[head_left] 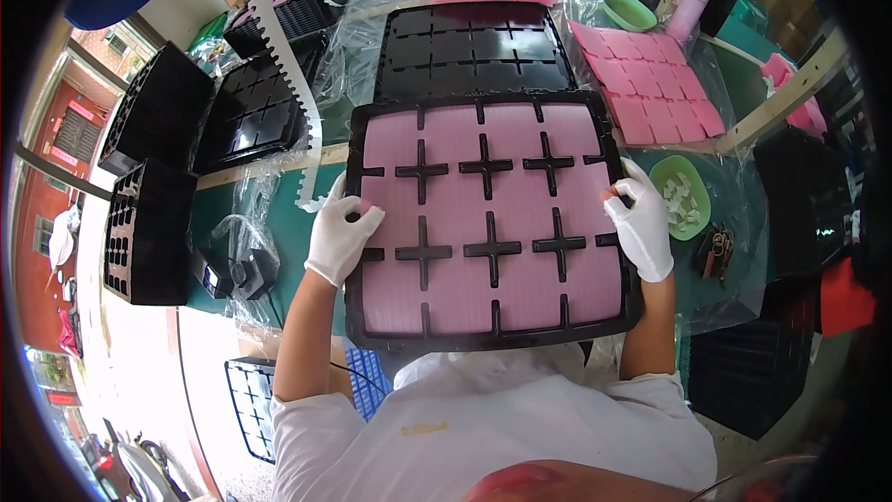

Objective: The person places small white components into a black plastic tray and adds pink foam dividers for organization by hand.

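The pink-filled black tray (492,223) hides the worktop (279,223) beneath it and part of each gloved palm. Small white pieces in the green dish (681,197) are too small to identify. Dark stacked trays (753,372) at lower right fade into the blurred rim.

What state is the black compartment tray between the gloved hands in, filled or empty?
Filled: the black tray has pink sheets in every visible compartment. The left hand and right hand grip its side rims.

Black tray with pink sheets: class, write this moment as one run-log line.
left hand: grips left rim | right hand: grips right rim | black compartment tray: pink sheets in every cell | behind: empty black tray
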Action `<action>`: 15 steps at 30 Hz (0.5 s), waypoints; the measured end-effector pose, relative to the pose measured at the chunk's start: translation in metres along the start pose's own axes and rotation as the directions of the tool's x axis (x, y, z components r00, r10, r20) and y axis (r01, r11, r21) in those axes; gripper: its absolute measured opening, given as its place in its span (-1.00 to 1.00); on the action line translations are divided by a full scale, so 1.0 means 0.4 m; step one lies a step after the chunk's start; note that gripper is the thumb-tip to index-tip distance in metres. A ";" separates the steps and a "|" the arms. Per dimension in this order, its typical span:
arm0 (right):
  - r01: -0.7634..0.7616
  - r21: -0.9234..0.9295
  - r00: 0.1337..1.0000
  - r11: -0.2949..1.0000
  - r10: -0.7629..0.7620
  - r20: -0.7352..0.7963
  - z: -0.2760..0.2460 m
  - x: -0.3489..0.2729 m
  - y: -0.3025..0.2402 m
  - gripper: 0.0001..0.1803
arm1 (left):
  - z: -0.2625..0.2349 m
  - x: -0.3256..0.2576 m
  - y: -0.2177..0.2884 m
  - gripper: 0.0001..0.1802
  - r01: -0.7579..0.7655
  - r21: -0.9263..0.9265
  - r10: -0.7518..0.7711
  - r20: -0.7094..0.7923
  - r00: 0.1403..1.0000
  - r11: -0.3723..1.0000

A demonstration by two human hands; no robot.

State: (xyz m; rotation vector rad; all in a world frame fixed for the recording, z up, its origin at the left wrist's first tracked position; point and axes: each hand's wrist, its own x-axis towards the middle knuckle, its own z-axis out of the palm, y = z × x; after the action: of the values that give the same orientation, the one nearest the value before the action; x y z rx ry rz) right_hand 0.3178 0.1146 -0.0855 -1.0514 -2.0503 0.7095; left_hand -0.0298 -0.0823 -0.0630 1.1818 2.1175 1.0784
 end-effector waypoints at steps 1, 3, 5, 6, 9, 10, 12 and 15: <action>0.041 -0.063 0.999 0.997 -0.042 -0.016 0.000 0.000 0.001 -0.84 | 0.002 0.001 -0.007 -0.74 0.001 -0.001 -0.001 0.006 1.000 1.000; -0.025 0.077 1.000 0.997 0.025 -0.002 -0.008 -0.006 0.020 -0.84 | 0.008 0.014 -0.027 -0.72 0.018 -0.082 -0.014 0.050 0.999 0.996; -0.148 0.347 0.989 0.926 0.145 0.036 -0.015 -0.011 0.044 -0.81 | 0.004 0.036 -0.038 -0.70 -0.012 -0.041 0.013 0.024 1.000 0.999; -0.311 0.636 0.944 0.707 0.305 0.122 -0.019 0.000 0.061 -0.67 | 0.012 0.064 -0.056 -0.69 -0.049 -0.045 0.051 0.042 0.998 0.998; -0.116 0.278 0.992 0.954 0.098 0.077 -0.038 0.048 0.063 -0.60 | -0.030 0.020 -0.042 -0.72 0.053 -0.347 -0.018 0.103 0.995 0.936; -0.094 0.418 0.995 0.903 0.076 0.059 -0.043 0.051 0.040 -0.64 | -0.003 0.006 0.017 -0.75 0.079 -0.521 -0.045 0.077 0.996 0.850; -0.253 0.488 0.967 0.835 0.238 0.093 -0.034 0.046 0.017 -0.59 | -0.018 0.013 -0.008 -0.79 0.104 -0.441 -0.066 0.100 0.993 0.891; -0.357 0.772 0.919 0.526 0.347 0.189 -0.015 0.042 0.049 -0.62 | -0.012 0.033 -0.024 -0.81 0.074 -0.401 -0.021 0.136 0.991 0.913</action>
State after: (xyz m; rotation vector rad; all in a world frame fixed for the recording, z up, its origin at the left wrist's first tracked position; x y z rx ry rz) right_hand 0.3246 0.1397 -0.0905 -0.8862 -1.2257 1.6612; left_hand -0.0443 -0.0760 -0.0684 0.9637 1.7043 1.3036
